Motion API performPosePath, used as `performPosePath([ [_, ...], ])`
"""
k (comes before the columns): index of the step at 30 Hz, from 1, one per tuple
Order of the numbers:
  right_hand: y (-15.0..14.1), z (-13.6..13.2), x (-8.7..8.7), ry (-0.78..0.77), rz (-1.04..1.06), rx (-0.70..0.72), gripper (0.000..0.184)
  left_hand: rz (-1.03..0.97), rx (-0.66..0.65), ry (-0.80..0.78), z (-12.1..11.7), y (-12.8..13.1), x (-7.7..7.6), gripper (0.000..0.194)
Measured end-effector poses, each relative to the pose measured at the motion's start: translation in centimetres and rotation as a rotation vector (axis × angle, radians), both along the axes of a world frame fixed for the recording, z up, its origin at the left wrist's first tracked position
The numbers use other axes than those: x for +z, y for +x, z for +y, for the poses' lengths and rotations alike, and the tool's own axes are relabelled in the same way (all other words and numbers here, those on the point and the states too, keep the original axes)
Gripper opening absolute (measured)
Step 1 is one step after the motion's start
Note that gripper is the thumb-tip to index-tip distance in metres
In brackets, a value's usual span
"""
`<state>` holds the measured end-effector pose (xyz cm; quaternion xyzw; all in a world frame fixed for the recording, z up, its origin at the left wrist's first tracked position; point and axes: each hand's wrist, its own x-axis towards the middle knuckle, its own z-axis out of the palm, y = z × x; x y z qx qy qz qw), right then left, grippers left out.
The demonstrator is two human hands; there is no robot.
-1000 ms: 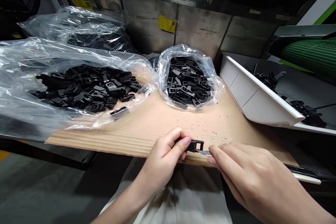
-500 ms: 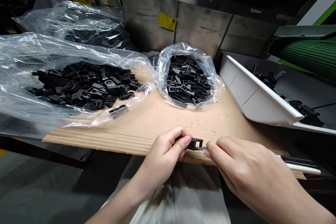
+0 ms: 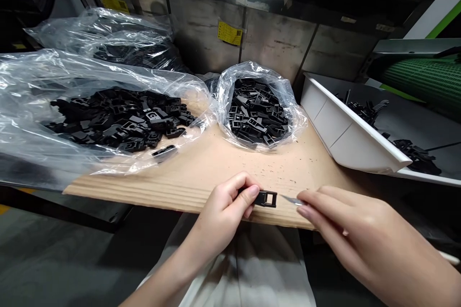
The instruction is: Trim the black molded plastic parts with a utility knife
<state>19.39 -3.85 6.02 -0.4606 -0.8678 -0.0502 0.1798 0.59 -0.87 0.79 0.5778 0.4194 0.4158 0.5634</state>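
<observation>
My left hand [image 3: 225, 206] pinches a small black plastic part [image 3: 265, 198] with a square opening, holding it just over the front edge of a corrugated cardboard sheet [image 3: 230, 172]. My right hand [image 3: 349, 225] grips a craft knife, whose thin steel blade [image 3: 291, 200] points left, a short gap from the part. Its handle is hidden behind the hand. Behind the hands lie an open plastic bag of black parts [image 3: 257, 110] and a larger bag [image 3: 32, 86] around a heap of the same parts [image 3: 118, 117]. One loose part [image 3: 164, 152] rests on the plastic near the heap.
A third plastic bag [image 3: 104, 29] lies at the back left. A white angled tray [image 3: 345, 129] with black parts [image 3: 414, 153] stands to the right, below a green ribbed belt [image 3: 421, 74]. Metal wall panels with yellow labels [image 3: 229, 33] close off the back.
My right hand and the blade have drawn rightward, away from the black part, which the blade touched before. The left hand has stayed nearly still.
</observation>
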Motion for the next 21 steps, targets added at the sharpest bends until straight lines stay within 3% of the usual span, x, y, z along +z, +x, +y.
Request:
performPosePath([
  [3,0.5,-0.3,-1.7,-0.148,0.366,-0.086,0.017,-0.038,-0.002,-0.017,0.1,-0.1,-0.1,0.019],
  [7,-1.3,-0.2,-3.8,-0.339,0.638,-0.174,0.022,-0.081,-0.037,-0.039,0.1,-0.4,-0.1,0.018],
  [10,-3.2,-0.3,-4.5,-0.276,0.73,-0.226,0.022,-0.092,-0.048,-0.054,0.2,-0.4,0.2,0.016],
  [13,-4.5,-0.8,-5.2,0.069,0.644,-0.19,0.009,-0.16,-0.057,-0.154,0.5,-0.2,0.6,0.032],
  [15,-4.9,-1.1,-5.8,0.246,0.503,-0.134,0.012,-0.239,-0.101,-0.242,0.6,0.0,0.8,0.044],
  [18,-4.4,-1.4,-6.2,0.193,0.331,-0.052,0.021,-0.293,-0.113,-0.268,0.5,0.3,0.8,0.042],
  [21,-2.8,-1.8,-5.3,-0.012,0.264,0.004,0.039,-0.283,-0.036,-0.211,-0.2,0.3,0.5,0.033],
])
